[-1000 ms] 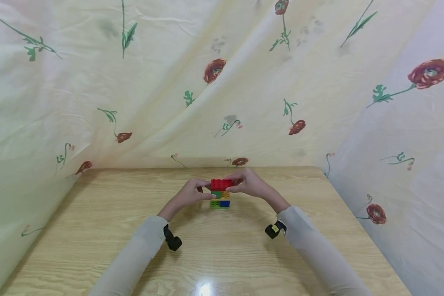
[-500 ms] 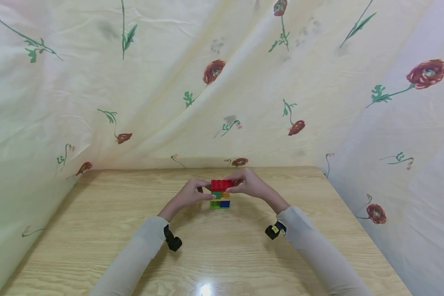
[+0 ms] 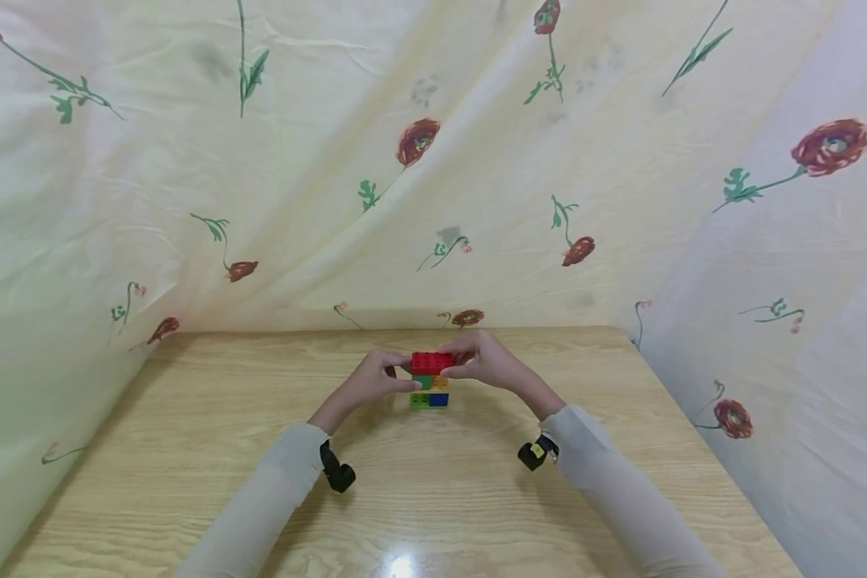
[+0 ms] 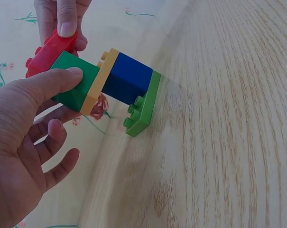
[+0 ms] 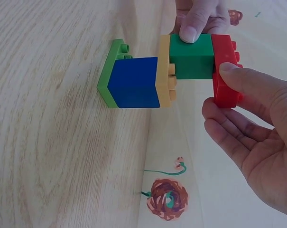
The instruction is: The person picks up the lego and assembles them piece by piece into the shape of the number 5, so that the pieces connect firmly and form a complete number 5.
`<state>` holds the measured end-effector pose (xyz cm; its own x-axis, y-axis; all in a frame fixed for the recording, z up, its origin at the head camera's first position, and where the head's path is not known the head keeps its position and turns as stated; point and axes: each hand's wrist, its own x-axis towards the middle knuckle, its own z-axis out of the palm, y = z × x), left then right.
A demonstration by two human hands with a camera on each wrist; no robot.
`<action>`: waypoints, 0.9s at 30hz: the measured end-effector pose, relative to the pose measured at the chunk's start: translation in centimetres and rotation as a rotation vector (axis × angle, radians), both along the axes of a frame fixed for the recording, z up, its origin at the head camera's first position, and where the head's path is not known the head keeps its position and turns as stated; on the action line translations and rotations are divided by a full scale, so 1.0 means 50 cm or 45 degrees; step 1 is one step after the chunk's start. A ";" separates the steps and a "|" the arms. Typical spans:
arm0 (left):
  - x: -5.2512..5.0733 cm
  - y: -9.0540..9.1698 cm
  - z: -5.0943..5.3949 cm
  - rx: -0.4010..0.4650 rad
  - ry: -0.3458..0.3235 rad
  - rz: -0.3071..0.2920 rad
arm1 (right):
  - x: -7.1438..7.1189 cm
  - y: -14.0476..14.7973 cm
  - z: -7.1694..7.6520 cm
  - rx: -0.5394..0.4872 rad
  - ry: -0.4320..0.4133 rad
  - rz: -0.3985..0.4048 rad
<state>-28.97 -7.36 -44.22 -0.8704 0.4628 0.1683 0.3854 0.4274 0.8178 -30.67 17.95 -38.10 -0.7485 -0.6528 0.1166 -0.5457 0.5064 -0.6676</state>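
A stack of toy building bricks stands on the table. Lowest is a flat light-green brick [image 4: 144, 111], then a blue brick [image 5: 134, 81] on one end of it. Over that lies a flat yellow-orange brick [image 5: 162, 71], then a green brick [image 4: 77, 78], with a red brick [image 5: 224, 71] on top. My left hand [image 3: 371, 379] pinches the green brick, thumb on its near face; its other fingers are partly hidden behind the stack. My right hand [image 3: 486, 359] grips the red brick's right end between thumb and fingers. The red brick touches the green one and overhangs it to the right.
The wooden table [image 3: 433, 498] extends around the stack. A flower-printed cloth [image 3: 296, 160] hangs behind it and along both sides. Black wrist cameras sit on the left wrist [image 3: 337, 469] and right wrist [image 3: 536, 452].
Both hands keep their hold on the bricks, and the stack stays in place. Only a very slight shift of the whole head view shows.
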 end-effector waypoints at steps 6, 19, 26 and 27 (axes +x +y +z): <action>0.002 0.002 -0.001 -0.002 0.003 -0.001 | 0.001 0.001 -0.002 0.004 0.019 0.002; 0.004 0.003 -0.001 -0.008 0.022 0.002 | 0.005 -0.002 0.000 0.002 -0.002 -0.031; 0.003 0.003 -0.002 -0.007 0.014 0.002 | 0.006 -0.003 0.002 -0.024 -0.029 -0.027; 0.003 0.003 -0.002 -0.006 0.012 0.002 | 0.006 -0.002 0.002 -0.027 -0.032 -0.025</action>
